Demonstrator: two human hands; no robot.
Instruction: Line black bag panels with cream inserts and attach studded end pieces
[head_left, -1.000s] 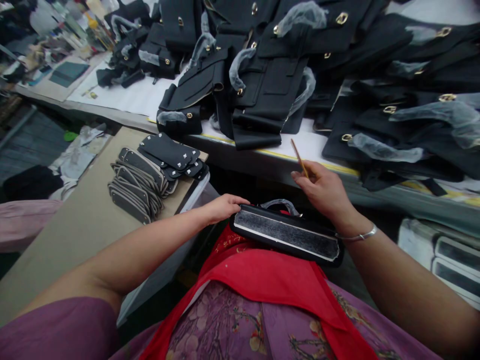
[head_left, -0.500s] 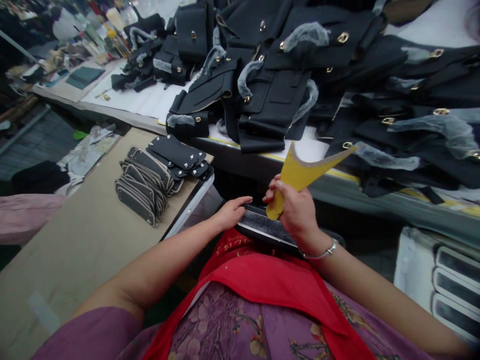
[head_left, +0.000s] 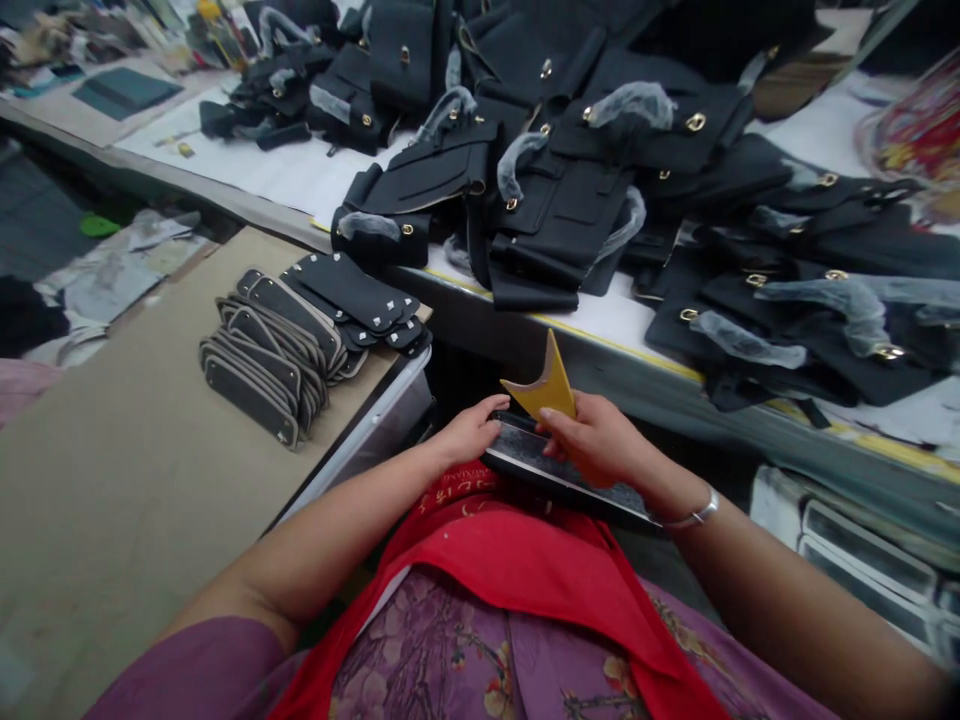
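A black bag with a grey bottom panel lies across my lap on a red cloth. My left hand rests on its left end, fingers curled over the edge. My right hand is closed on a yellow, curved flat piece and holds it down against the panel, tip pointing up. A silver bangle sits on my right wrist.
A stack of black and grey oblong base pieces lies on a brown board to my left. Several black handbags with wrapped handles are piled on the white table beyond. More grey-panelled pieces lie low on the right.
My right hand has come down and closer with the yellow piece, from held up in the air to pressed on the bag's bottom panel. My left hand stays at the bag's left end.
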